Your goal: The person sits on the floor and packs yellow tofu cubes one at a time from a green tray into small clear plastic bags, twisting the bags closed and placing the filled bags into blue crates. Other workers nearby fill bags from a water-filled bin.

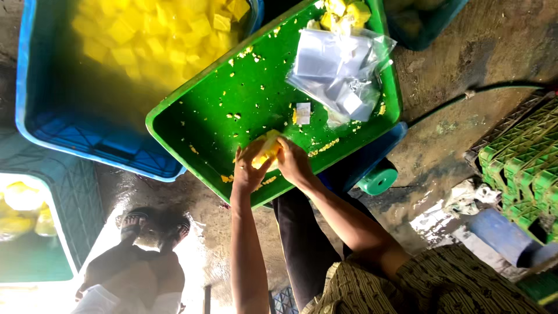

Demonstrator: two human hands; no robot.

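My left hand (247,170) and my right hand (293,161) together grip one yellow block of food (267,149) at the near edge of a green tray (229,96). The left hand cups it from the left and the right hand's fingers close on it from the right. Yellow crumbs lie scattered over the tray. A loose stack of clear plastic bags (340,67) lies on the tray's far right part, with several yellow blocks (343,13) behind it. A small white slip (303,113) rests just beyond my hands.
A blue tub (35,116) at the far left holds several yellow blocks in liquid. Another tub (23,203) with yellow pieces sits at the left edge. A person's sandalled feet (152,224) stand on the wet floor. Green crates (523,163) and a hose (465,96) lie to the right.
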